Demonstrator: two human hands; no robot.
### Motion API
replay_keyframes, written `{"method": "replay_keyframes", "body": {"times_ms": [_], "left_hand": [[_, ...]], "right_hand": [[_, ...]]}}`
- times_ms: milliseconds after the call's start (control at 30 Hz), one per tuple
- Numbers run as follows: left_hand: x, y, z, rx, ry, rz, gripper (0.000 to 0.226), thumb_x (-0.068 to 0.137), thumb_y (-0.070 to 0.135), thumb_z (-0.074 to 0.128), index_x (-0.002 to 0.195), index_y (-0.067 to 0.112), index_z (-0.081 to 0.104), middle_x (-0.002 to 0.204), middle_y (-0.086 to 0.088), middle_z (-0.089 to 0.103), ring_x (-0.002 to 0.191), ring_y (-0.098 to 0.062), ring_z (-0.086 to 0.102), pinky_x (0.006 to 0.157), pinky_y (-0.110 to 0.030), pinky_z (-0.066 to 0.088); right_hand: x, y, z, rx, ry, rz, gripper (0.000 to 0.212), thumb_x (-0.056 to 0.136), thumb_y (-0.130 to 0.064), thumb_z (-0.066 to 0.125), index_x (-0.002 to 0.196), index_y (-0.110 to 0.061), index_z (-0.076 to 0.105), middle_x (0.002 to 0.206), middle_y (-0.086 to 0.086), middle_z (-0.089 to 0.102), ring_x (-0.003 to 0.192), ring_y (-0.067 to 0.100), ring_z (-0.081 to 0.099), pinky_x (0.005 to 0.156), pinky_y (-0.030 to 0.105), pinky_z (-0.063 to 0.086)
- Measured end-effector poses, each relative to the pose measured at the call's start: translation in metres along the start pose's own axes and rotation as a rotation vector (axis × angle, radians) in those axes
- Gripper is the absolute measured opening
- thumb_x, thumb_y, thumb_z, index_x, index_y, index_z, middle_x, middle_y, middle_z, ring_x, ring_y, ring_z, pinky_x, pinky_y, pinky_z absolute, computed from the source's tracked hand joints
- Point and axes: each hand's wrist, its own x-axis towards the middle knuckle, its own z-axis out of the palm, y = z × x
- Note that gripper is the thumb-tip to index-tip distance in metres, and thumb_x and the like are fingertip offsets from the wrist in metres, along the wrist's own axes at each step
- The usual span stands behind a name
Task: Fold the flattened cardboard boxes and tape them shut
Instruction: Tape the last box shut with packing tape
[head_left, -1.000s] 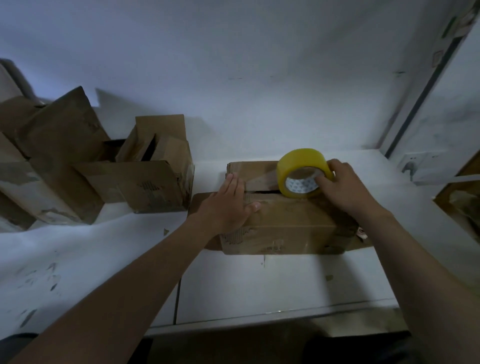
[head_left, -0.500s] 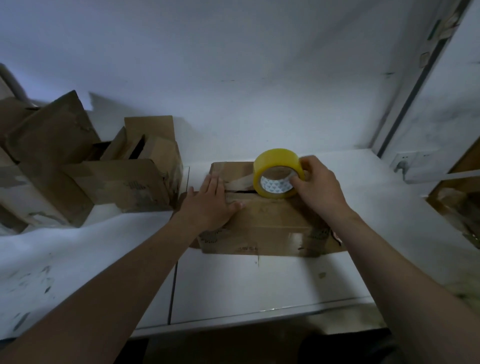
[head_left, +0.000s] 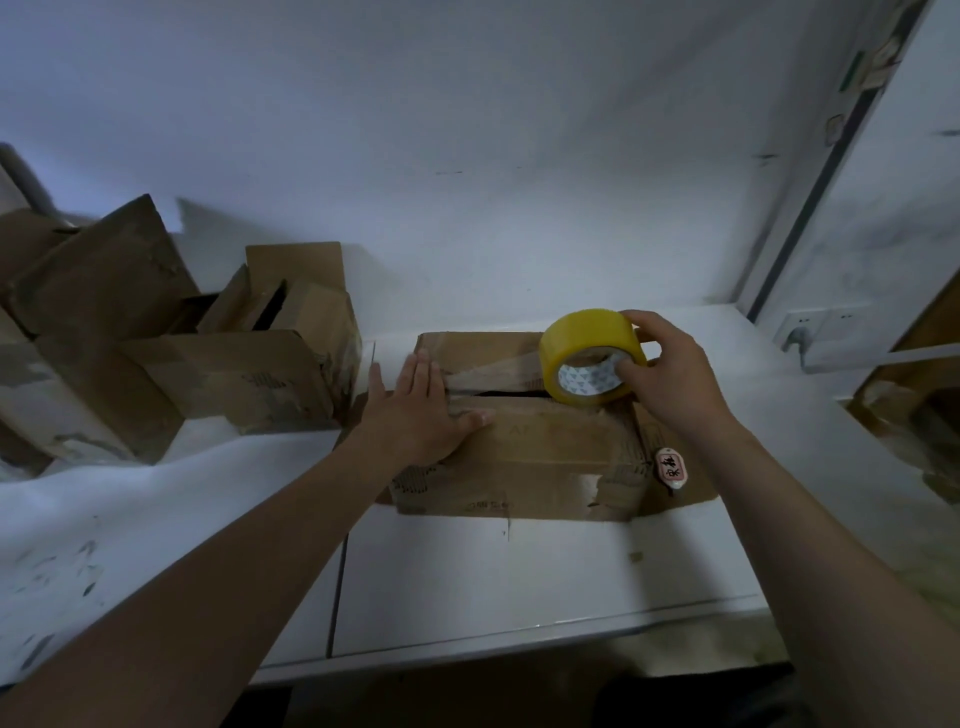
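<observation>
Left hand: spread flat, palm down, pressing on the left end of the box top, fingers reaching across the seam onto the start of the tape strip.
Right hand: curled round the yellow tape roll, thumb inside the core, fingers over the outer rim; holds it on edge over the right part of the box top.
Tape roll: touching the box top or just above it, cannot tell which.
Tape strip: drawn taut from under the left fingers to the roll, running along the top of the box close to the seam; judged not yet smoothed down along its length.
Seam: dark slit open between the two top flaps, mid-top of the box.
Box: folded into shape, top flaps down, standing on the white desk; worn and torn at its front right.
Done: this box erected and closed, first run of tape begun from its left end.
Left: likely carrying the strip on to the right end of the box, pressing it flat over the slit, cutting it free.
Other boxes: left of the box, one with flaps up and open, brown sheets leaning behind it; taping there probably to come.
Oval tag: at the front right corner of the box.
</observation>
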Motion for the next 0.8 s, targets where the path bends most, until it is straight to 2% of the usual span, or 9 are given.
{"method": "replay_keyframes", "body": {"times_ms": [67,133,233,333,433,567,667,733,800], "left_hand": [[0.005,0.007,-0.001,0.013,-0.009,-0.012,0.115,0.08,0.09,0.006,0.158,0.007,-0.008,0.166,-0.009,-0.018,0.152,-0.019,-0.021,0.118,-0.059,-0.015],[0.011,0.016,-0.002,-0.005,-0.003,-0.014,0.12,0.077,0.092,0.008,0.158,0.005,-0.009,0.165,-0.011,-0.018,0.152,-0.021,-0.02,0.119,-0.058,-0.013],[0.021,0.03,-0.006,-0.043,-0.007,-0.001,0.123,0.077,0.093,0.012,0.156,0.003,-0.011,0.164,-0.015,-0.022,0.152,-0.025,-0.02,0.12,-0.057,-0.012],[0.028,0.038,-0.007,-0.084,-0.009,-0.006,0.124,0.076,0.094,0.014,0.156,0.003,-0.013,0.163,-0.015,-0.024,0.152,-0.025,-0.021,0.12,-0.056,-0.014],[0.029,0.038,-0.004,-0.149,-0.001,0.007,0.127,0.073,0.096,0.015,0.156,0.004,-0.013,0.163,-0.014,-0.025,0.151,-0.023,-0.022,0.12,-0.054,-0.013],[0.029,0.035,-0.002,-0.189,0.016,0.027,0.129,0.07,0.097,0.014,0.156,0.004,-0.012,0.163,-0.013,-0.025,0.152,-0.022,-0.021,0.121,-0.054,-0.013],[0.03,0.034,0.001,-0.19,0.032,0.029,0.128,0.072,0.097,0.014,0.157,0.004,-0.011,0.163,-0.014,-0.024,0.152,-0.022,-0.021,0.121,-0.053,-0.012],[0.03,0.033,0.002,-0.195,0.037,0.028,0.128,0.072,0.097,0.013,0.157,0.003,-0.01,0.164,-0.015,-0.023,0.152,-0.023,-0.02,0.122,-0.053,-0.011],[0.029,0.033,0.002,-0.195,0.04,0.034,0.127,0.072,0.096,0.012,0.157,0.003,-0.009,0.164,-0.016,-0.022,0.152,-0.024,-0.02,0.122,-0.053,-0.011]], "right_hand": [[0.001,0.003,0.0,0.007,0.0,0.009,0.049,0.089,-0.008,0.067,0.133,-0.028,0.058,0.117,-0.007,0.059,0.093,0.019,0.062,0.066,0.012,0.043],[0.001,0.004,0.001,0.012,0.001,0.015,0.05,0.088,-0.008,0.068,0.133,-0.027,0.058,0.119,-0.005,0.06,0.087,0.018,0.061,0.064,0.012,0.043],[0.002,0.004,0.001,0.038,0.002,0.01,0.052,0.087,-0.007,0.069,0.133,-0.029,0.059,0.118,-0.006,0.06,0.083,0.018,0.063,0.065,0.016,0.048],[0.004,0.002,-0.001,0.077,-0.013,0.01,0.055,0.086,-0.006,0.071,0.133,-0.033,0.059,0.116,-0.006,0.061,0.079,0.018,0.066,0.065,0.029,0.058],[0.009,-0.001,-0.006,0.122,-0.012,-0.004,0.062,0.084,-0.007,0.076,0.134,-0.038,0.056,0.107,-0.009,0.062,0.084,0.011,0.066,0.063,0.021,0.056],[0.014,-0.002,-0.01,0.105,-0.015,-0.078,0.061,0.082,-0.002,0.076,0.127,-0.04,0.061,0.112,-0.007,0.064,0.093,0.01,0.064,0.071,0.018,0.055],[0.015,0.002,-0.017,0.006,0.023,-0.171,0.058,0.083,0.003,0.07,0.125,-0.036,0.066,0.111,-0.002,0.059,0.095,0.013,0.055,0.081,0.014,0.046],[0.018,0.006,-0.024,-0.102,0.061,-0.183,0.061,0.084,0.006,0.065,0.127,-0.037,0.066,0.108,-0.004,0.052,0.097,0.008,0.047,0.077,0.006,0.035],[0.017,0.009,-0.027,-0.164,0.06,-0.185,0.068,0.085,0.011,0.059,0.132,-0.038,0.062,0.111,-0.006,0.046,0.1,0.01,0.043,0.075,0.003,0.031]]}}
